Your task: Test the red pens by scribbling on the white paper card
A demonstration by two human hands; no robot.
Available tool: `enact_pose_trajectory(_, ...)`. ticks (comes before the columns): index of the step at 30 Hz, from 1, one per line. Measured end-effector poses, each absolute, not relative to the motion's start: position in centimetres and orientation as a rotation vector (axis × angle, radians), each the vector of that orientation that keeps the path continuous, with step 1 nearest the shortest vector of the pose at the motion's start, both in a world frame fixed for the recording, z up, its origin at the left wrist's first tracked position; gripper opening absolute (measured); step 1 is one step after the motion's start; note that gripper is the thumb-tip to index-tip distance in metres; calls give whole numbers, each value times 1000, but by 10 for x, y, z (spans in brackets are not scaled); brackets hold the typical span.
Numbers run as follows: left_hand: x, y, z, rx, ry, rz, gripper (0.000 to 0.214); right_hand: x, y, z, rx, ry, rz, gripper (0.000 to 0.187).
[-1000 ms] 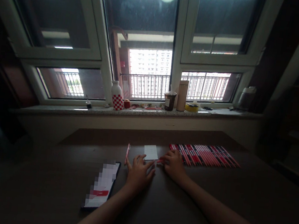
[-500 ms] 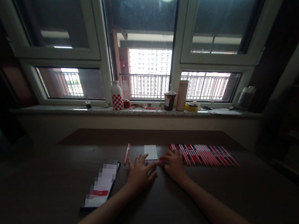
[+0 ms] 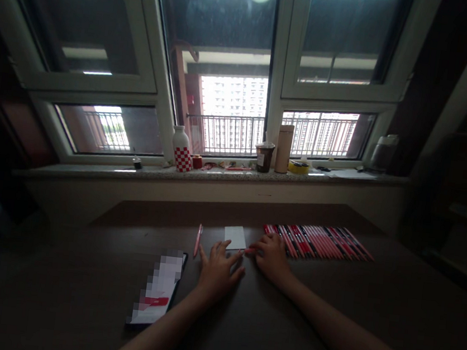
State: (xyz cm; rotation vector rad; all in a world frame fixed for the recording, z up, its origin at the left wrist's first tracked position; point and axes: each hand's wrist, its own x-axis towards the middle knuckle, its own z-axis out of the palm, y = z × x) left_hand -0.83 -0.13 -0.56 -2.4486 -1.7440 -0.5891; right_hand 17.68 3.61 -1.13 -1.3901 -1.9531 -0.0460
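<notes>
My left hand lies over the table with its fingers spread, their tips at the lower edge of a white square of paper. My right hand is curled, its thumb and fingers closed on a small pinkish-red piece whose kind I cannot make out. The piece lies low at the table, close to the left index fingertip. Just beyond the right hand, a row of pink, red and black pens or pencils lies side by side. One pink pen rests alone, left of the left hand.
A phone with a blurred screen lies beside my left forearm on the dark table. On the windowsill stand a checkered bottle, a dark drink cup, a tan flask and a roll of yellow tape.
The small pinkish-red piece at my right fingertips has shifted slightly. Both hands stay almost in place.
</notes>
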Motion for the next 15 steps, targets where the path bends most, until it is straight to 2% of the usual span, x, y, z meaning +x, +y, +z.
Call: enact_pose_trajectory(15, -6, -5, 1, -2462, -1762, -584, 43, 176, 35, -8, -1440, -1997, -39, 12)
